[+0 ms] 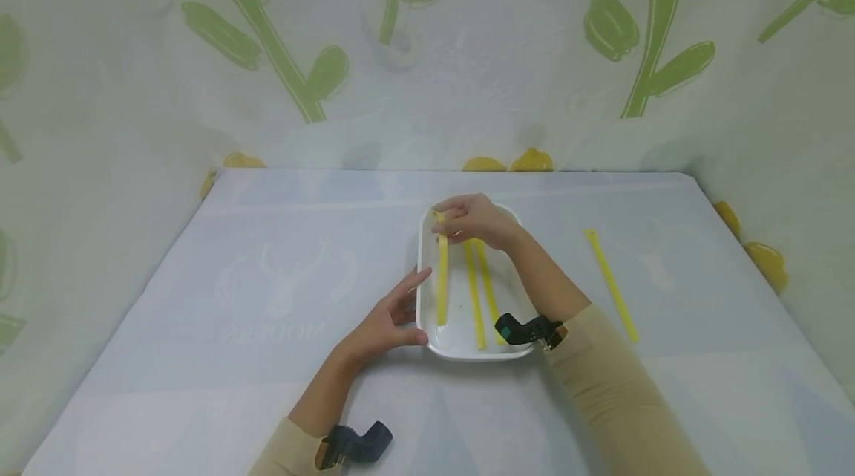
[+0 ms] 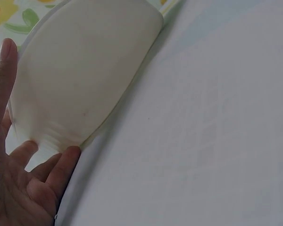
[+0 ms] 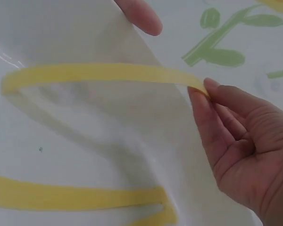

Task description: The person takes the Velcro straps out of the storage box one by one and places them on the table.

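Note:
A white tray (image 1: 461, 355) holds several yellow strips. My right hand (image 1: 477, 220) pinches the end of the leftmost yellow strip (image 1: 441, 283) at the tray's far left part. In the right wrist view, thumb and finger of the right hand (image 3: 247, 141) grip the tip of that strip (image 3: 99, 72), which arches above the tray's inner surface. Two other strips (image 1: 474, 294) lie in the tray to its right. My left hand (image 1: 387, 320) touches the tray's left side with fingers spread; in the left wrist view the fingertips of the left hand (image 2: 28, 174) rest against the tray's outer wall (image 2: 89, 70).
Another yellow strip (image 1: 612, 287) with a holed end lies on the table to the right of the tray. The table (image 1: 267, 357) has a pale cloth, and a wall covering (image 1: 467, 90) with green leaves rises behind it.

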A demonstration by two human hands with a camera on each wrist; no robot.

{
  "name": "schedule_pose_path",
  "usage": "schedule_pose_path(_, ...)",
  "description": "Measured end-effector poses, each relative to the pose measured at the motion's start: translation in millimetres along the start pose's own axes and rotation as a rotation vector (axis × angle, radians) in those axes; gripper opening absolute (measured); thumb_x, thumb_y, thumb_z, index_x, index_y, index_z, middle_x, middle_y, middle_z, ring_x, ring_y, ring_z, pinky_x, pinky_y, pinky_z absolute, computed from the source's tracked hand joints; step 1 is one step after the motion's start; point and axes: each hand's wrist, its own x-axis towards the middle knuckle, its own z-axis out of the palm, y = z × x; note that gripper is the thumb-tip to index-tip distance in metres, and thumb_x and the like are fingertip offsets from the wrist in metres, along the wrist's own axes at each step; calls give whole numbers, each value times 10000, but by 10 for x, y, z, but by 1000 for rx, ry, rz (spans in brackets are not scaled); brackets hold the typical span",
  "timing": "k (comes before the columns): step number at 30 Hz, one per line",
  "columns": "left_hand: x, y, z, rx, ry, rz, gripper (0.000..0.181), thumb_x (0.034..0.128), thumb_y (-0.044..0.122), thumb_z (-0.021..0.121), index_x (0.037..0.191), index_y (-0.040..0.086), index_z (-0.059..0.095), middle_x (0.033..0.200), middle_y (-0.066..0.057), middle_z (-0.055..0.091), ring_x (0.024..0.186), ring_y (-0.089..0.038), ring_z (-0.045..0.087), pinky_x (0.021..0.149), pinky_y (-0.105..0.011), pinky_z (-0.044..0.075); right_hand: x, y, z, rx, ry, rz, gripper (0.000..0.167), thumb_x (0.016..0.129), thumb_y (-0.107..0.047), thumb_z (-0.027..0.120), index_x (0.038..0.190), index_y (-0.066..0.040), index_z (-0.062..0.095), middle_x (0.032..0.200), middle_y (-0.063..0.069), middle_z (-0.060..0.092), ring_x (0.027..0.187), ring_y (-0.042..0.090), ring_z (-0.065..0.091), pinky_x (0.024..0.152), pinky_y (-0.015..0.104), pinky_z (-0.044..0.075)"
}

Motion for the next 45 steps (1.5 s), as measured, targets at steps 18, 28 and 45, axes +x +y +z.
schedule_pose_path(18, -7, 10, -3, -1, -3, -24, 965, 747, 349, 797, 1509, 163, 234, 1597, -85, 43, 1393, -350, 292, 1043, -453, 403, -113, -172, -110, 254, -12, -97, 553, 857, -27, 662, 1376, -38, 470, 1376, 150, 512, 833, 165, 697, 710, 253, 562)
schedule_pose_path(28, -12, 24, 8, 8, 8, -53, 949, 749, 316, 801, 1508, 206, 243, 1599, -36, 44, 1393, -308, 308, 1046, -423, 403, -251, -291, -248, 275, -47, -123, 697, 808, 51, 681, 1430, -117, 413, 1475, 65, 415, 794, 147, 693, 713, 280, 575)
schedule_pose_path(45, -19, 25, 11, 27, 21, -59, 936, 752, 258, 807, 1504, 245, 251, 1599, -39, 53, 1373, -308, 347, 1030, -371, 422, -467, -380, -478, 155, -63, -155, 886, 783, 54, 710, 1500, -204, 259, 1579, 5, 187, 745, 150, 684, 763, 307, 571)
